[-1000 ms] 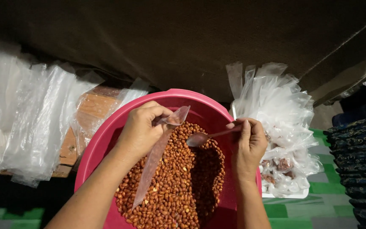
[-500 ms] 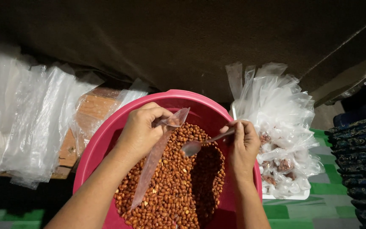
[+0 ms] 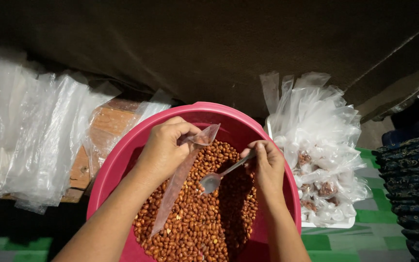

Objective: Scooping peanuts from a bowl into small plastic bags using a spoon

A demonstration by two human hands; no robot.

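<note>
A long clear plastic bag (image 3: 183, 182) is pinched at its mouth by the left hand (image 3: 163, 150), hanging over a pink basin (image 3: 122, 160) of peanuts (image 3: 204, 223). A metal spoon (image 3: 219, 177) is gripped by the right hand's (image 3: 267, 167) closed fingers (bowl apparently empty). Peanuts could be spilled if the narrow mouth is missed.

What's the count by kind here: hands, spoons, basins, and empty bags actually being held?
Hands: 2, left hand and right hand
Metal spoon: 1, in the right hand, over the peanuts
Pink basin: 1
Narrow clear bag being held: 1, in the left hand
Total: 5
The loose and filled bags either side are piled too thickly to count.
</note>
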